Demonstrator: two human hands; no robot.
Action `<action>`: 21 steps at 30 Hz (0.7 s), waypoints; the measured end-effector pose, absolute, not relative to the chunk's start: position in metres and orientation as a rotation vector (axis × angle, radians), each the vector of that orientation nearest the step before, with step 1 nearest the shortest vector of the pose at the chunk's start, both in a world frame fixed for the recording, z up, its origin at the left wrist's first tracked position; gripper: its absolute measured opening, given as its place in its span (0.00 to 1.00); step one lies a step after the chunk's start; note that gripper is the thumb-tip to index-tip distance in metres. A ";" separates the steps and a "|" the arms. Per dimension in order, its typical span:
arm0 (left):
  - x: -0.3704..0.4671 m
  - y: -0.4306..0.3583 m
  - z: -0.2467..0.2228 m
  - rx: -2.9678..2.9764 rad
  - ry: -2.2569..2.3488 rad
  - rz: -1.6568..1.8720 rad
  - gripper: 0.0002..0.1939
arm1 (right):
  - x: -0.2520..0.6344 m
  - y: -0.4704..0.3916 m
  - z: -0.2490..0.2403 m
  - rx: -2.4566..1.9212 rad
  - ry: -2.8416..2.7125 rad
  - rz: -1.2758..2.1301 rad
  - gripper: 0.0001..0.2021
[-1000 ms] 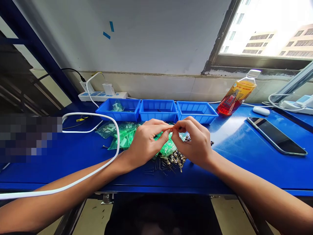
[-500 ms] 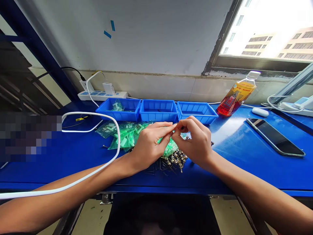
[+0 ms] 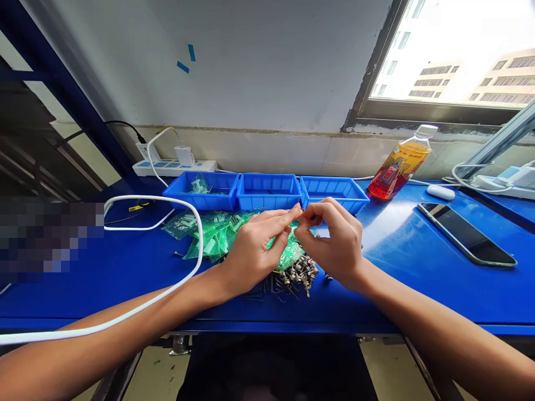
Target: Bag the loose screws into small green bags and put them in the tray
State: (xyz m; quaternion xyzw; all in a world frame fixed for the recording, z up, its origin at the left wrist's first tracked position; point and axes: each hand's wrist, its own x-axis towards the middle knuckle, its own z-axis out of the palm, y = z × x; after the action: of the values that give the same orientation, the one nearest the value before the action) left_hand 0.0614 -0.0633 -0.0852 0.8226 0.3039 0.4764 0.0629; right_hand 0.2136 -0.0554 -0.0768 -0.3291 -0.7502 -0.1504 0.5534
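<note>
My left hand [image 3: 259,240] is closed with its fingers pressed together, its index fingertip meeting the fingertips of my right hand [image 3: 334,242]. The right hand is curled into a pinch. Whatever sits between the fingertips is too small and too hidden to name. Below and between both hands lies a heap of small metal screw-like fittings [image 3: 301,272], with dark thin screws [image 3: 273,287] beside it. Green plastic bags [image 3: 215,240] of small parts spread to the left of the heap, partly covered by my left hand.
Behind the hands stand three blue bins, the left bin [image 3: 200,201] holding a clear bag, then the middle bin [image 3: 270,200] and right bin [image 3: 334,203]. A drink bottle [image 3: 397,167], white case [image 3: 441,192] and phone [image 3: 468,234] are at right. A white cable [image 3: 199,234] crosses my left forearm.
The left thumb has drawn back slightly from the joined fingertips. The hands otherwise stay in nearly the same place, and the whole view has shifted a little.
</note>
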 end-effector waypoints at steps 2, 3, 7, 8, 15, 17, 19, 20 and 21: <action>0.061 -0.064 -0.085 2.499 0.916 1.424 0.18 | 0.214 -0.056 -0.076 -0.775 -1.768 -0.341 0.06; 0.061 -0.064 -0.084 2.502 0.916 1.423 0.18 | 0.213 -0.057 -0.075 -0.772 -1.769 -0.339 0.07; 0.062 -0.064 -0.084 2.515 0.918 1.442 0.18 | 0.213 -0.058 -0.073 -0.769 -1.769 -0.341 0.07; 0.062 -0.064 -0.084 2.523 0.920 1.442 0.18 | 0.213 -0.059 -0.073 -0.770 -1.766 -0.342 0.07; 0.060 -0.063 -0.085 2.586 0.939 1.439 0.18 | 0.214 -0.059 -0.073 -0.768 -1.771 -0.347 0.07; 0.060 -0.063 -0.085 2.600 0.940 1.441 0.18 | 0.214 -0.058 -0.074 -0.765 -1.772 -0.342 0.07; 0.060 -0.063 -0.086 2.614 0.941 1.444 0.18 | 0.214 -0.058 -0.074 -0.761 -1.772 -0.339 0.07; 0.060 -0.063 -0.086 2.622 0.944 1.443 0.18 | 0.214 -0.058 -0.074 -0.757 -1.771 -0.341 0.07; 0.060 -0.063 -0.087 2.630 0.949 1.441 0.18 | 0.214 -0.058 -0.074 -0.755 -1.770 -0.343 0.07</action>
State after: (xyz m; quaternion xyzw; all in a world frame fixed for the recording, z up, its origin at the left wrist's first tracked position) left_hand 0.0602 -0.0627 -0.0866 0.8360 0.3018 0.4582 -0.0018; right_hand 0.2137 -0.0580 -0.0739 -0.3203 -0.7507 -0.1456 0.5591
